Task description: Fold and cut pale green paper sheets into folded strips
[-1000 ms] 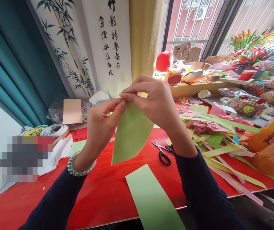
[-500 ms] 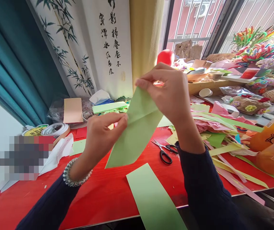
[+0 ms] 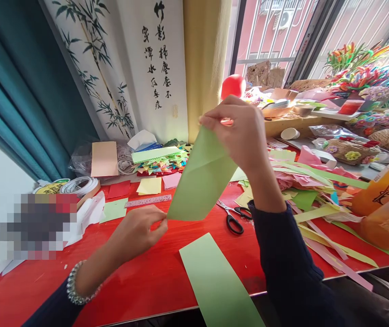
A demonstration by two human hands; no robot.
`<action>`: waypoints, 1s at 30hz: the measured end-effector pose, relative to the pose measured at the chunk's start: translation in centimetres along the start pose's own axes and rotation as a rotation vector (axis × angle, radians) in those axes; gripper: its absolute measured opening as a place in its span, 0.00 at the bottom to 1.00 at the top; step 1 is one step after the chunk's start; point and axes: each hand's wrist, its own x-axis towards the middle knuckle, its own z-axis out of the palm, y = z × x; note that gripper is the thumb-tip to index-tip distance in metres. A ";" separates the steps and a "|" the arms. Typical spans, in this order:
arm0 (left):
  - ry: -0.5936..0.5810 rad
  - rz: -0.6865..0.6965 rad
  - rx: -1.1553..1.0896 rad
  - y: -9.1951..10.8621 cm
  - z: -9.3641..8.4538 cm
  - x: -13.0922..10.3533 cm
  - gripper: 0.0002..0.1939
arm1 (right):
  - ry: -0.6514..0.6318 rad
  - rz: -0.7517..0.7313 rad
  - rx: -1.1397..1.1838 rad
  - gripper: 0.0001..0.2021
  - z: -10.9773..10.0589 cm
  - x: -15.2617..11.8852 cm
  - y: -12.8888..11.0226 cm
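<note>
A sheet of light green paper [image 3: 203, 179] with a crease across it hangs in the air above the red table [image 3: 140, 281]. My right hand [image 3: 240, 134] pinches its upper corner between thumb and fingers. At the lower left corner my left hand [image 3: 143, 229] is closed, fingertips pinched on the paper's tip. Below the raised sheet, a second green paper strip [image 3: 218, 277] lies on the table and sticks out over the front edge. Scissors [image 3: 231, 215] with black handles rest behind that strip, slightly open.
Paper offcuts [image 3: 317, 195] are heaped at the right, beside orange drink bottles [image 3: 378, 186]. A pink ruler [image 3: 148, 201], a yellow paper square [image 3: 149, 185] and a pile of small folded papers [image 3: 167, 163] lie at the back. Rolls of white tape [image 3: 80, 186] stand at the left.
My left hand has slid from the sheet's left edge down to its lower left corner. The sheet and my right hand have shifted slightly right, uncovering the ruler and paper squares.
</note>
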 end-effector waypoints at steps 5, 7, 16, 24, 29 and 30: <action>-0.078 -0.070 0.145 -1.2 -2.3 3.1 0.14 | -0.135 0.010 0.097 0.06 2.2 -0.6 -0.6; 0.115 -0.094 0.027 -0.9 -3.3 5.2 0.14 | -0.177 0.016 0.150 0.06 2.8 -0.8 -0.5; 0.612 -0.179 -0.547 1.1 -3.5 9.6 0.11 | -0.187 0.013 0.285 0.03 3.7 -1.2 -0.8; 0.611 -0.193 -0.471 1.3 -3.1 8.1 0.05 | -0.126 0.014 0.171 0.05 3.0 -0.9 -0.8; 0.496 -0.128 -0.413 1.2 -2.5 6.1 0.05 | -0.044 0.066 0.134 0.04 1.6 -0.3 0.2; 0.470 -0.115 -0.413 1.1 -2.3 5.6 0.05 | -0.027 0.074 0.128 0.04 1.3 -0.1 0.5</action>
